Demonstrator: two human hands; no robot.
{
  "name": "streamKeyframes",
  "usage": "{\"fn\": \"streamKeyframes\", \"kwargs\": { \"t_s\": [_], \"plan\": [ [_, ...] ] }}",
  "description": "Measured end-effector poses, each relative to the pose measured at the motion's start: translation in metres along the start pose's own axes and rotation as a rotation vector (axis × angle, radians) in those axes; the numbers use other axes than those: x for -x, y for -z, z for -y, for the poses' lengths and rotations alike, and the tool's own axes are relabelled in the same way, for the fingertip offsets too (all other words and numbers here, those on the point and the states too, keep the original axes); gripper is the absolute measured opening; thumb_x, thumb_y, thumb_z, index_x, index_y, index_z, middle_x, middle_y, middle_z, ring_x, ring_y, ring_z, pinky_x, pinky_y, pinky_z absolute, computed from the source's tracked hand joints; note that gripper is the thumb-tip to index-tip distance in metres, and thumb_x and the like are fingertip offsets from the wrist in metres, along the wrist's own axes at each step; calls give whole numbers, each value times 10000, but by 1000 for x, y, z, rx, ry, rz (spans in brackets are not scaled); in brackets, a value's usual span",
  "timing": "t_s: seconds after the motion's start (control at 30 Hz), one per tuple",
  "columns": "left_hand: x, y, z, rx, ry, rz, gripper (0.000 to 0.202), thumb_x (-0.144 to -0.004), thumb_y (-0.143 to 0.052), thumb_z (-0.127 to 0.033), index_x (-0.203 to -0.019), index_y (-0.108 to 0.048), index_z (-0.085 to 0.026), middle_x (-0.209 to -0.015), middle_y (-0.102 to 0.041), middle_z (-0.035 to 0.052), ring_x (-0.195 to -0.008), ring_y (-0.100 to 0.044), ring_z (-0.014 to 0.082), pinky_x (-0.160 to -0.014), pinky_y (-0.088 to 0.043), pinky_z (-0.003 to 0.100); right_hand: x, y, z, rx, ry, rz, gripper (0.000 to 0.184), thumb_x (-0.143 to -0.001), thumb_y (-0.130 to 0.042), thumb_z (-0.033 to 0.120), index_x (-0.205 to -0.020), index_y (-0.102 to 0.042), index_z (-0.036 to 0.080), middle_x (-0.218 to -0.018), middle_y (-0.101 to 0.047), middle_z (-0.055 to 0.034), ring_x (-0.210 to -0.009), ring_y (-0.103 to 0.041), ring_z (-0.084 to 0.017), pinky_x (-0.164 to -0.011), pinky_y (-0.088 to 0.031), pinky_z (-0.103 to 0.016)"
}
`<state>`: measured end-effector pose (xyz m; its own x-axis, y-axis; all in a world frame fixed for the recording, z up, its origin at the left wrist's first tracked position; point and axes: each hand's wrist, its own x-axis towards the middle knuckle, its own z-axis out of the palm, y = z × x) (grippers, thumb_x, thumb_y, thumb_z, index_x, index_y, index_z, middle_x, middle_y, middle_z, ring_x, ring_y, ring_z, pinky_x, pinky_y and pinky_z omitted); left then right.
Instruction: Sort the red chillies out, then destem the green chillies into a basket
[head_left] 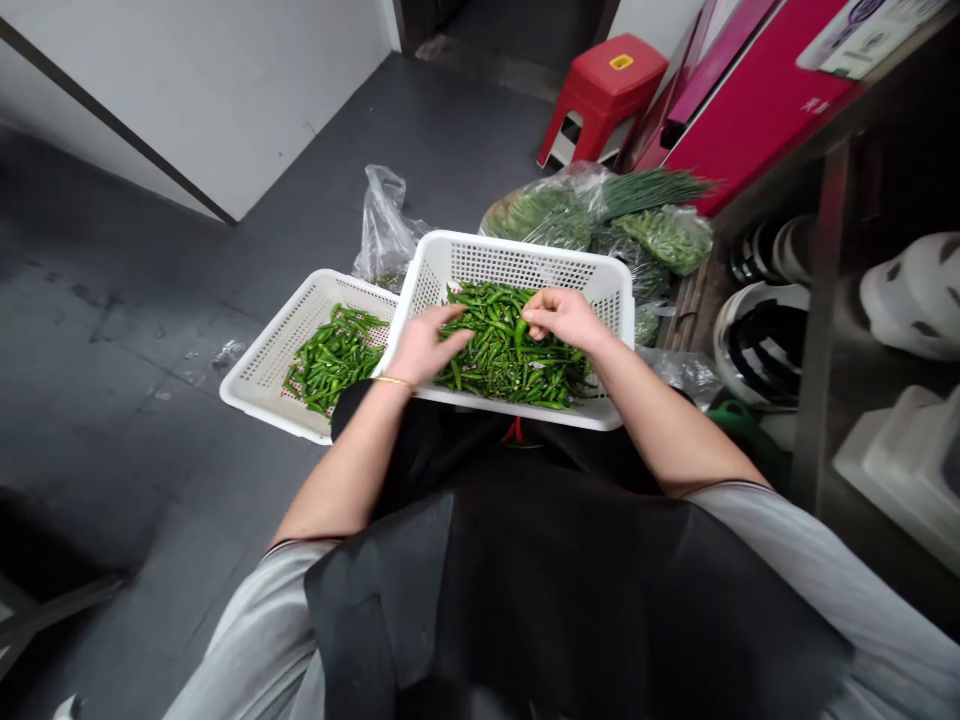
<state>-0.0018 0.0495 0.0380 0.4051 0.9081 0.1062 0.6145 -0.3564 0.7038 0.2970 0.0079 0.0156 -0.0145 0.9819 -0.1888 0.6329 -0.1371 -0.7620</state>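
Apron, basket rim, gap between hands

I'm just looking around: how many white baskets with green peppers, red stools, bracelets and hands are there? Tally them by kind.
White baskets: 2
Red stool: 1
Bracelet: 1
Left hand and right hand: 2
Total: 6

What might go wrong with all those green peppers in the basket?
The white rectangular plastic basket seems to rest on the person's black-clothed lap, so a shift of the legs might tip it and spill the slender green peppers. The bare right hand pinches a glossy green pepper, which might slip; if it's hot, its juice could sting.
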Motion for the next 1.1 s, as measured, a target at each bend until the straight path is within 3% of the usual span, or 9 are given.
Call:
{"fn": "streamKeyframes", "kwargs": {
  "t_s": [0.1,0.2,0.33,0.53,0.67,0.8,0.87,1.0,1.1],
  "plan": [
    [-4,-65,-53,466,-7,282,303,-751,-716,-320,-984,-654,-136,-914,-717,85,-857,-679,190,-762,-552,318,27,-11,21,-106,171,-24,163,-883,-537,334,-841,-557,178,-667,-636,-19,-609,-592,-149,-616,-470,-266],
    [2,-100,-70,761,278,451,225,-750,-722,-300,-726,-586,-122,-659,-668,55,-535,-612,127,-554,-529,270,46,-23,30,234,279,-137,183,-917,-479,310,-848,-569,167,-860,-649,-99,-775,-593,-193,-673,-437,-281],
    [17,-92,-54,906,601,523,245,-690,-749,-265,-659,-554,-121,-634,-674,83,-462,-604,146,-465,-503,271,45,-34,15,682,166,-78,300,-978,-360,291,-1063,-596,126,-1099,-605,-172,-912,-591,-237,-703,-417,-298],
    [20,-65,-25,1248,715,344,181,-630,-702,-255,-691,-570,-146,-519,-559,-20,-404,-501,99,-399,-438,230,8,-49,-10,952,95,256,255,-908,-507,218,-1026,-678,69,-1124,-619,-242,-1021,-615,-297,-783,-465,-342],
    [16,-79,-32,1066,700,298,161,-652,-732,-186,-709,-596,-123,-465,-477,-54,-309,-286,21,-317,-156,166,-1,-38,-6,657,38,206,154,-862,-567,210,-907,-676,111,-928,-695,-163,-881,-665,-242,-739,-491,-309],
    [17,-102,-48,969,655,380,276,-640,-813,-204,-795,-596,-131,-556,-588,-21,-312,-324,16,-332,-171,177,21,-36,-1,-14,-15,197,136,-876,-538,264,-923,-598,151,-664,-659,-23,-582,-625,-143,-585,-486,-249],
    [19,-110,-52,980,649,455,308,-630,-833,-240,-713,-552,-144,-484,-535,-41,-297,-318,23,-336,-157,183,38,-44,0,-100,-2,178,176,-905,-490,306,-879,-579,156,-639,-642,-17,-563,-609,-140,-569,-474,-246],
    [23,-112,-51,1000,739,520,257,-692,-767,-250,-646,-536,-146,-424,-516,-18,-271,-292,36,-335,-121,198,55,-60,3,366,144,14,250,-944,-415,296,-886,-607,146,-901,-682,-125,-830,-642,-205,-694,-456,-279],
    [22,-102,-41,1080,761,495,169,-685,-722,-242,-757,-638,-115,-476,-575,20,-296,-339,52,-336,-143,201,37,-64,4,673,104,29,349,-977,-382,363,-1067,-610,116,-1098,-651,-196,-965,-640,-257,-740,-454,-308]
  ]
}}
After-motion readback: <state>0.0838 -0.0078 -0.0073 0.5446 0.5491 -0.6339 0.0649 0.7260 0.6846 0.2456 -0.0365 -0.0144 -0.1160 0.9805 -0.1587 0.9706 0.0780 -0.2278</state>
